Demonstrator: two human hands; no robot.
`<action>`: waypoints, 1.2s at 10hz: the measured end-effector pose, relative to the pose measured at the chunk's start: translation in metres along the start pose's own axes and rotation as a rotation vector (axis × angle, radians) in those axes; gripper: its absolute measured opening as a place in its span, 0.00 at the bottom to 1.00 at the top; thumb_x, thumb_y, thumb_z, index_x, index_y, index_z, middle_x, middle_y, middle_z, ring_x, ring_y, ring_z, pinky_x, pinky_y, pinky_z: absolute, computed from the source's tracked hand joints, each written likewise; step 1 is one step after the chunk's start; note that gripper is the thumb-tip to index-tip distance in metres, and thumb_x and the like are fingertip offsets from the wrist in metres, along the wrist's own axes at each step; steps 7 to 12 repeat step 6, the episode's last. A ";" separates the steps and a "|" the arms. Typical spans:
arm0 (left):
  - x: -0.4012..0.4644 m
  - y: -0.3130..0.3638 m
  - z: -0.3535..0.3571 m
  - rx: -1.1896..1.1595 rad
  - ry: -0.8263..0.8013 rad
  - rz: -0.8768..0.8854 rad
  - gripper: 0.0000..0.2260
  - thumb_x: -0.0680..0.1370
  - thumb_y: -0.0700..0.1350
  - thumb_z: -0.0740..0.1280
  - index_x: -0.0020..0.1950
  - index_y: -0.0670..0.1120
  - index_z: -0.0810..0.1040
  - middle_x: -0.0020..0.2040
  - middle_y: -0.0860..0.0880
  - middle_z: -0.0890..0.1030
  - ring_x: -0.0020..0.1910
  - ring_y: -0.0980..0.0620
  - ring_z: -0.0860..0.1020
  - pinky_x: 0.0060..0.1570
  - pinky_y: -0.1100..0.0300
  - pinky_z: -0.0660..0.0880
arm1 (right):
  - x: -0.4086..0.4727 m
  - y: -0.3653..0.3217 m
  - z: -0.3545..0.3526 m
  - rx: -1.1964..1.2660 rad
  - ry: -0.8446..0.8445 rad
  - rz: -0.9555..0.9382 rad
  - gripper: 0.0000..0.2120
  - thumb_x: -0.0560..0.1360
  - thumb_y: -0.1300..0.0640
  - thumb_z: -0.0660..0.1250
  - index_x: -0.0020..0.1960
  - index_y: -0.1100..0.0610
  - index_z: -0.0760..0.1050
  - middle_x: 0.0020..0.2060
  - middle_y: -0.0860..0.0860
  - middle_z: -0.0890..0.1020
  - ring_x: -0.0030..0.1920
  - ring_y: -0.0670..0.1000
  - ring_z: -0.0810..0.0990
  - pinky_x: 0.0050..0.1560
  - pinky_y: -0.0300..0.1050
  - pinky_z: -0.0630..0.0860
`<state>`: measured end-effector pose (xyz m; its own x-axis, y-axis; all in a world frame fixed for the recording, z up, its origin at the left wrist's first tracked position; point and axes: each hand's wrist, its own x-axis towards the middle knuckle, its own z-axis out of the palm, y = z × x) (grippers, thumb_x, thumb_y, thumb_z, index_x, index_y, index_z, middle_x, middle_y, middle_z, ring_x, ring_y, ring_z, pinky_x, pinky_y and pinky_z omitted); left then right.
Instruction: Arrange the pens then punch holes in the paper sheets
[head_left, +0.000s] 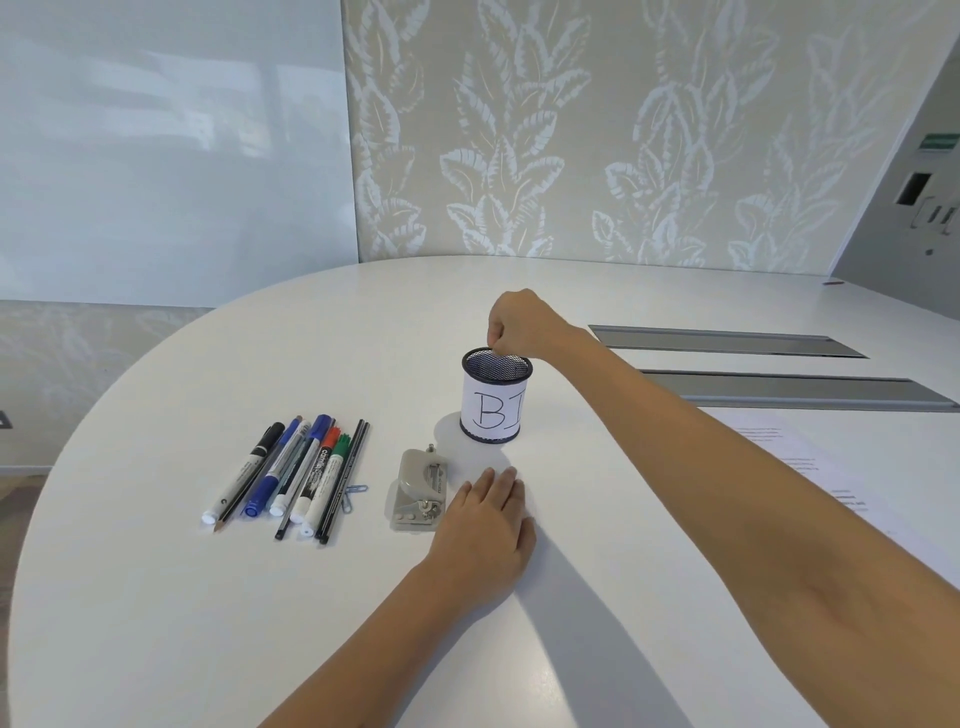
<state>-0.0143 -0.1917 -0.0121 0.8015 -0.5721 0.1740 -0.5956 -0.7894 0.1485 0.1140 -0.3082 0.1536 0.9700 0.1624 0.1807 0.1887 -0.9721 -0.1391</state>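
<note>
right hand (519, 322) pinching over pen cup (496, 395) | left hand (483, 525) flat on table (156, 597)

A rounded white table (156, 597) occupies the foreground, with two grey recessed cable trays (727, 340) set into its top, backed by a wall of pale leaf-patterned wallpaper (597, 130) and, to one side, a glossy whiteboard (156, 145) reflecting soft daylight.

You have one mesh cup (496, 397) and one hole punch (418, 491). Two paper clips (354, 493) lie beside roughly nine pens (296, 475); the exact count is unclear.
</note>
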 end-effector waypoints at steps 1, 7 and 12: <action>-0.001 0.000 0.000 -0.017 0.028 0.004 0.24 0.82 0.49 0.49 0.77 0.41 0.56 0.79 0.46 0.54 0.77 0.46 0.54 0.73 0.53 0.51 | 0.003 -0.002 -0.001 -0.046 -0.025 0.019 0.08 0.66 0.71 0.68 0.39 0.61 0.83 0.40 0.58 0.85 0.40 0.56 0.81 0.38 0.41 0.72; 0.001 -0.001 0.006 -0.088 0.045 -0.023 0.25 0.82 0.49 0.49 0.77 0.40 0.54 0.79 0.45 0.55 0.77 0.46 0.54 0.74 0.50 0.52 | -0.041 0.020 0.030 0.349 0.489 0.213 0.13 0.72 0.68 0.61 0.50 0.61 0.82 0.45 0.56 0.84 0.45 0.54 0.79 0.46 0.40 0.71; 0.001 -0.001 0.006 -0.088 0.045 -0.023 0.25 0.82 0.49 0.49 0.77 0.40 0.54 0.79 0.45 0.55 0.77 0.46 0.54 0.74 0.50 0.52 | -0.041 0.020 0.030 0.349 0.489 0.213 0.13 0.72 0.68 0.61 0.50 0.61 0.82 0.45 0.56 0.84 0.45 0.54 0.79 0.46 0.40 0.71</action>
